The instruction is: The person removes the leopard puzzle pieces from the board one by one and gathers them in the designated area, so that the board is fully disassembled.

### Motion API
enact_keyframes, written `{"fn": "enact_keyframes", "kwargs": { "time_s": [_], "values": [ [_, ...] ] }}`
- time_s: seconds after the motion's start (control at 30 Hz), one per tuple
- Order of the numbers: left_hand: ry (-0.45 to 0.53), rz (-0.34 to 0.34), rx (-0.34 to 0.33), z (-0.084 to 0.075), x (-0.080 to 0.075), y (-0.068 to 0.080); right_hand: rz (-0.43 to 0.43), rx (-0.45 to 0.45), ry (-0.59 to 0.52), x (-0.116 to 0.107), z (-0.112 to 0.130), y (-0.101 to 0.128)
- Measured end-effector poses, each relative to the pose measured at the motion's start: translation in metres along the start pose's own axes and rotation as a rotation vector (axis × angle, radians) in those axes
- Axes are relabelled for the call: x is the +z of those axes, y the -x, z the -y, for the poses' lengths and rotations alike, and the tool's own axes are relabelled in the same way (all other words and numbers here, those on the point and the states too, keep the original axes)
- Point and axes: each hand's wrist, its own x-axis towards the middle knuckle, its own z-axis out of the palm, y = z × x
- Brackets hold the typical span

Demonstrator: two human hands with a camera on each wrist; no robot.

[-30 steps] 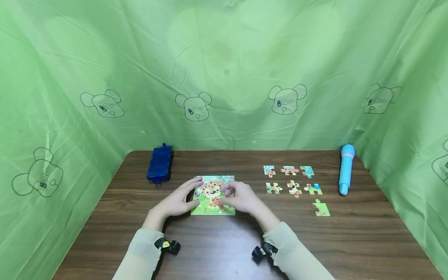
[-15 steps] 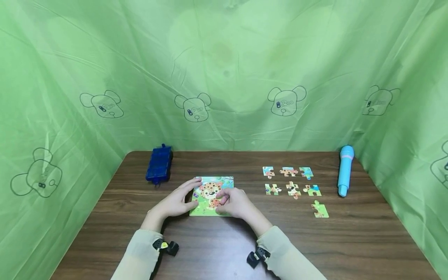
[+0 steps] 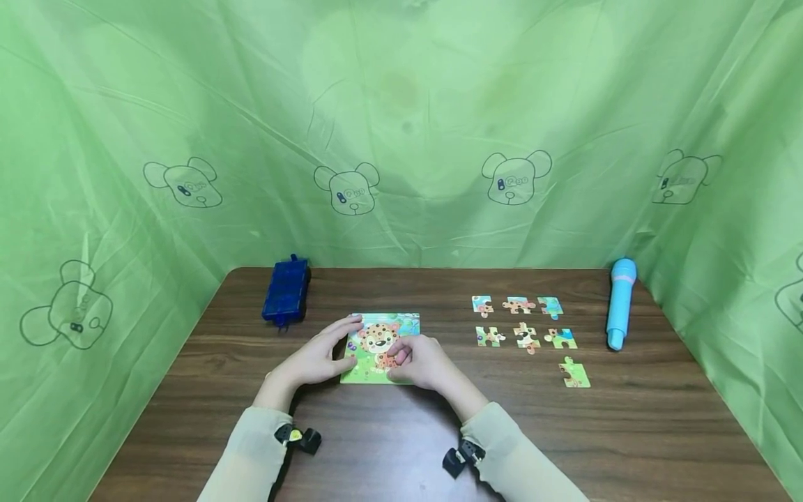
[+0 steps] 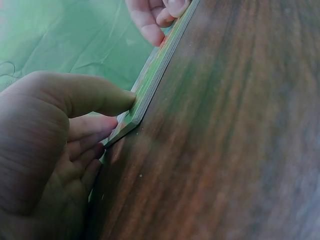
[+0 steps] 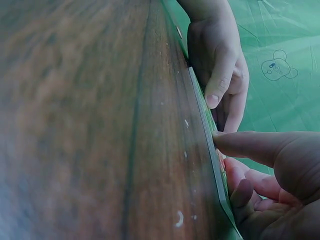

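A square puzzle board (image 3: 376, 335) with a leopard picture lies flat on the brown table (image 3: 389, 446). My left hand (image 3: 321, 358) holds its near left corner, thumb against the edge (image 4: 131, 106) and fingers along the left side. My right hand (image 3: 419, 362) grips the near edge, thumb pressed on the rim (image 5: 216, 137) and fingers curled onto the picture. In the left wrist view the board's edge (image 4: 162, 67) runs away to my right hand's fingertips (image 4: 152, 20). The right wrist view shows my left hand (image 5: 220, 65) at the far corner.
Several loose puzzle pieces (image 3: 525, 336) lie in rows right of the board, with one more (image 3: 574, 373) nearer me. A blue toy microphone (image 3: 620, 301) lies at the far right. A dark blue box (image 3: 287, 291) sits at the back left. Green sheeting walls the table.
My right hand has slid left and toward me over the board, its fingers curling onto the lower middle of the picture. The left hand and the board have stayed put.
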Motion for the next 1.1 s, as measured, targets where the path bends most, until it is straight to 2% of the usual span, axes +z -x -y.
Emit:
{"fn": "enact_keyframes", "kwargs": {
  "time_s": [0.53,0.77,1.1],
  "values": [
    [0.034,0.007,-0.024,-0.0031,-0.0004,-0.0007,0.027,-0.025,0.03,-0.0009,-0.0016,-0.0007],
    [0.028,0.02,-0.014,-0.0038,-0.0006,-0.0015,0.032,-0.06,0.033,-0.0007,-0.0016,0.0001],
    [0.023,0.023,0.001,-0.0038,-0.0002,-0.0022,0.034,-0.063,0.02,-0.0006,0.001,0.0021]
  ]
}}
